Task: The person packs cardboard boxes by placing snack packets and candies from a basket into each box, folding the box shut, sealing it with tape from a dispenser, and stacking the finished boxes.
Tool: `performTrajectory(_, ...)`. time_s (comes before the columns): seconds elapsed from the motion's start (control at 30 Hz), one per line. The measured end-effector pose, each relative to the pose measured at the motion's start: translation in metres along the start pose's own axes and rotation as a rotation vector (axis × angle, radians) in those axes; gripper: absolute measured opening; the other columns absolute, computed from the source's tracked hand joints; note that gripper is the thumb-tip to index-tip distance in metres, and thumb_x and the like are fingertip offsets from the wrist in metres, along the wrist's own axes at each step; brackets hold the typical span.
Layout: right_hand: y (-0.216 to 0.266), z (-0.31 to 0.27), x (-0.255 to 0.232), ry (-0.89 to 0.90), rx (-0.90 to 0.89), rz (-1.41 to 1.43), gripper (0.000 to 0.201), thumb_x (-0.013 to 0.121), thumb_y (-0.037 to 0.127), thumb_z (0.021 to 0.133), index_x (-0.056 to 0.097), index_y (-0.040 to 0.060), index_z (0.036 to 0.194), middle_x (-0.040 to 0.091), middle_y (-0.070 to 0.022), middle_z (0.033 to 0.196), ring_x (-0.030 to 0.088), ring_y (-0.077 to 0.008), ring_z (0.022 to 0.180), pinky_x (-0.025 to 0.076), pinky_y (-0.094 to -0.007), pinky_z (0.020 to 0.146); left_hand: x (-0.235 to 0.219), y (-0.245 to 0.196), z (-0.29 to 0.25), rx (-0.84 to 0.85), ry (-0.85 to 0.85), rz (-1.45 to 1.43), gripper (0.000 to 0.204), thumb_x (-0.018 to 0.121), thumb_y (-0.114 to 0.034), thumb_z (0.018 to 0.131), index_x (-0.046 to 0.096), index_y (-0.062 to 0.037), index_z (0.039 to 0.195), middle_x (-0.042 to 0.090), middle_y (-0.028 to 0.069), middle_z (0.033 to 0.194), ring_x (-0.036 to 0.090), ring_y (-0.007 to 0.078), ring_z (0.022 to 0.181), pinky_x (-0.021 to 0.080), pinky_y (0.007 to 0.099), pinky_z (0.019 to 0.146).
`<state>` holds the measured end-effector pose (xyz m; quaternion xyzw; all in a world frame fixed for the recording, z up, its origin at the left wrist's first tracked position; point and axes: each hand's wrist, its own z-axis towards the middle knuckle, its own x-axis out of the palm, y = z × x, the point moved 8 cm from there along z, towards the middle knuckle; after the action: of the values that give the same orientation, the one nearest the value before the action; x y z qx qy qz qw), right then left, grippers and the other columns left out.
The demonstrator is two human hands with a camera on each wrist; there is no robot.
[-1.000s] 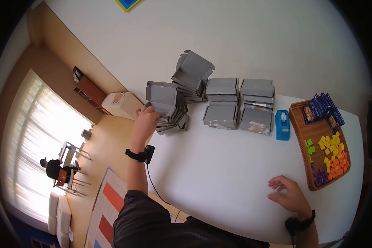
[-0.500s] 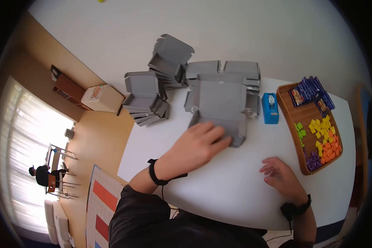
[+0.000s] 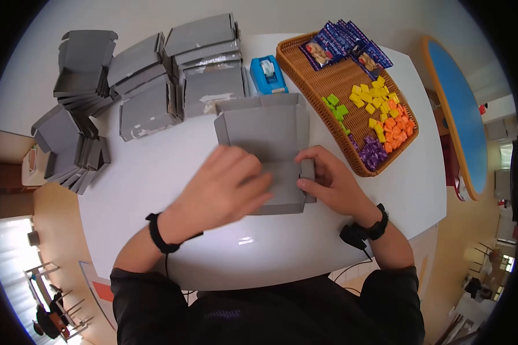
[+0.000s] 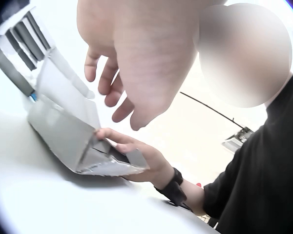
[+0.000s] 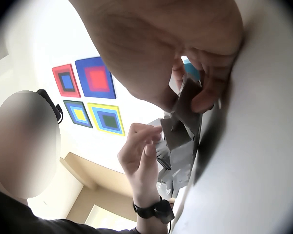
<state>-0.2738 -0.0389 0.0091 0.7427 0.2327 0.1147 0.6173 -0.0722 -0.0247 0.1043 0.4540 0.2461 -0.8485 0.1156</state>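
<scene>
An open grey cardboard box (image 3: 261, 127) lies on the table in front of me, its lid raised away from my body. My right hand (image 3: 331, 179) grips the box's right side wall between thumb and fingers, which the right wrist view also shows close up. Over the box's front left part hovers my left hand (image 3: 216, 187), blurred. In the left wrist view its fingers (image 4: 108, 80) hang loose with nothing between them, above the grey side of the box (image 4: 63, 131). Part of the box's inside is hidden behind the left hand.
Behind stand several closed grey boxes (image 3: 213, 89); open ones (image 3: 69, 138) are stacked at the left. A blue tape dispenser (image 3: 269, 77) is beyond the lid. At right, a wicker basket (image 3: 305, 77) holds snack packets (image 3: 334, 46) and yellow, orange, green and purple pieces.
The left hand brought an open box from the left stacks to the table's middle and let go of it. My right hand has taken hold of its side. The head view has turned right.
</scene>
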Motion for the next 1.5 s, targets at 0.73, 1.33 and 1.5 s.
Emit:
performTrajectory(0.73,0.006,0.008,-0.014,-0.096,-0.053,-0.032,0.026,0.059,0.003,0.106,0.06,0.0064,0.132,0.055,0.0014,0.113,0.053,-0.003,0.089,0.044,-0.0209,0.078,0.017,0.053,-0.029,-0.262,0.368,-0.406,0.051,0.094,-0.013,0.067,0.077,-0.007,0.115,0.053,0.009,0.098,0.057,0.0321,0.097,0.05,0.0429,0.084)
performTrajectory(1.33,-0.001,0.008,-0.014,-0.111,-0.033,0.179,0.038,0.065,0.003,0.105,0.051,0.0083,0.14,0.062,0.0,0.115,0.057,-0.0039,0.094,0.043,-0.0212,0.077,0.025,0.042,-0.028,-0.215,0.34,-0.353,0.043,0.097,-0.024,0.068,0.077,-0.005,0.101,0.048,0.0074,0.097,0.053,0.0291,0.094,0.048,0.0394,0.084)
performTrajectory(1.5,-0.006,0.006,-0.018,-0.059,-0.04,-0.035,0.041,0.065,0.002,0.105,0.053,0.0075,0.144,0.06,-0.0007,0.125,0.056,-0.0032,0.093,0.045,-0.0209,0.079,0.027,0.037,-0.028,-0.185,0.316,-0.291,0.036,0.093,-0.023,0.073,0.075,-0.0048,0.097,0.05,0.0076,0.098,0.053,0.0282,0.094,0.048,0.0391,0.083)
